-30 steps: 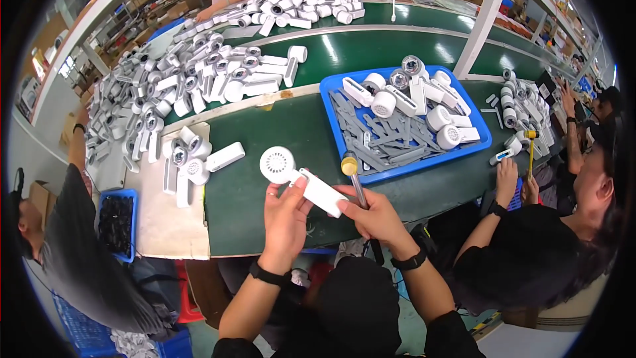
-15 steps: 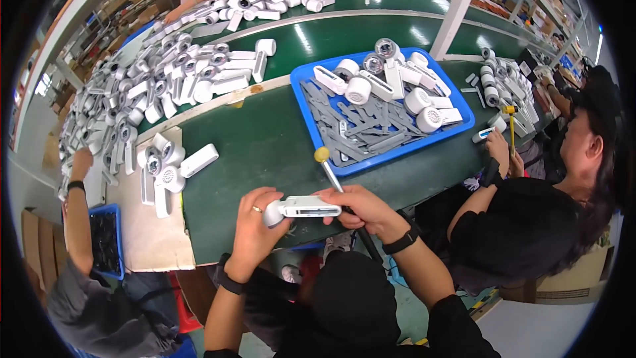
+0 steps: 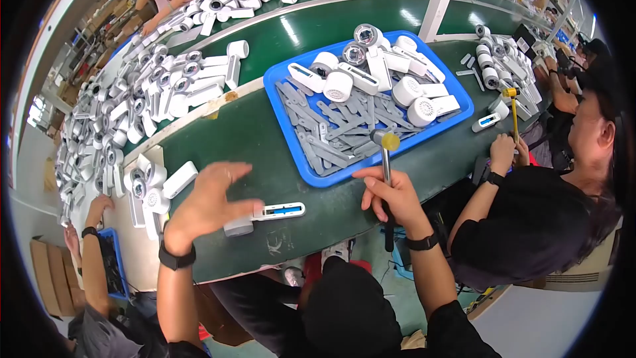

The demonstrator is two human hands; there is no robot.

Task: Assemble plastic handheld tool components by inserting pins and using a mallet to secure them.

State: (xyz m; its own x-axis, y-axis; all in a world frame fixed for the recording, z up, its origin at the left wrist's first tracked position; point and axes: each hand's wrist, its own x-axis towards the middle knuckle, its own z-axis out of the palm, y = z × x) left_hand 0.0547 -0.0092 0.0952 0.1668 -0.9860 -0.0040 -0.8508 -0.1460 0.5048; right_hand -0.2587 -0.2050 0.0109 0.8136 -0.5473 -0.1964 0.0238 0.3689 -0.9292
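A white handheld device with a round head and a slotted handle (image 3: 285, 211) lies on the green table, blue showing in its slot. Over its round head is my left hand (image 3: 213, 202), fingers spread; the thumb overlaps the device, and whether it touches cannot be told. To the right, my right hand (image 3: 396, 202) grips a small mallet (image 3: 387, 159) with a yellow-faced head, a metal shaft and a dark handle, head upward. The index finger points left, off the shaft. Just beyond that hand, a blue tray (image 3: 318, 181) holds grey strips (image 3: 344, 122) and several similar white devices (image 3: 338, 86).
Several white devices (image 3: 157, 200) rest on cardboard at the left, before a large heap (image 3: 142, 89). A co-worker on the right holds a yellow mallet (image 3: 515, 109) near another device (image 3: 487, 121). A co-worker's arms (image 3: 96, 258) reach in at far left. A white post (image 3: 440, 0) stands behind the tray.
The white device, held in both hands before, now lies on the table with its slot facing up. My left hand has let go and moved left; my right has moved right with the mallet.
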